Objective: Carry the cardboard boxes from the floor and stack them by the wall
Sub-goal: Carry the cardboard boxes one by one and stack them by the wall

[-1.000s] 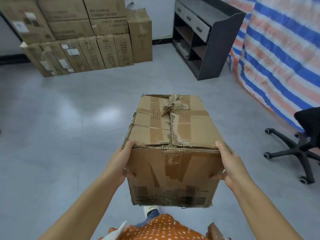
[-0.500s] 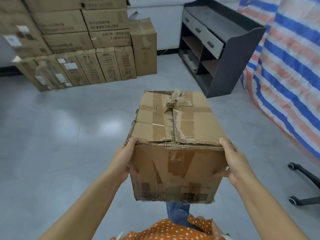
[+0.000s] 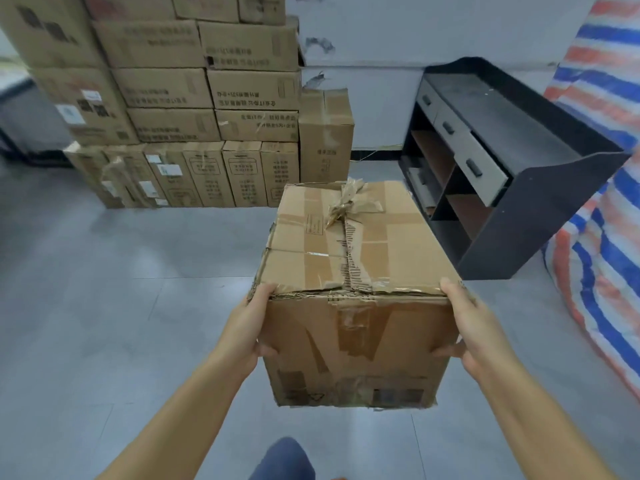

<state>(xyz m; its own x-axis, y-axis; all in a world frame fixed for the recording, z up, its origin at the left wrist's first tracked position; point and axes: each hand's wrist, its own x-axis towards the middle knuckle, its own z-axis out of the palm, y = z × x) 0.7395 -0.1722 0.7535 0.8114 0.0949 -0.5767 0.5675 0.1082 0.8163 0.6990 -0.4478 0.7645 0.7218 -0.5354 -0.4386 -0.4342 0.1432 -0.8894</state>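
A worn, taped cardboard box [image 3: 356,292] with a torn top flap is held up in front of me, clear of the floor. My left hand [image 3: 247,327] grips its near left corner, fingers on the side and thumb on the front face. My right hand [image 3: 465,325] grips the near right corner the same way. Ahead, a stack of cardboard boxes [image 3: 194,109] stands several layers high against the white wall [image 3: 381,36]. A lone upright box [image 3: 325,136] stands at the stack's right end.
A black shelf unit with grey drawers [image 3: 498,161] stands to the right of the stack. A striped red, white and blue tarp [image 3: 602,209] covers something at the far right. Grey tiled floor [image 3: 114,289] lies between me and the stack. My knee [image 3: 284,459] shows at the bottom.
The stack and the shelf unit have grown larger and nearer as I walk toward the wall. The office chair has left the view. Both hands keep the same hold on the box.
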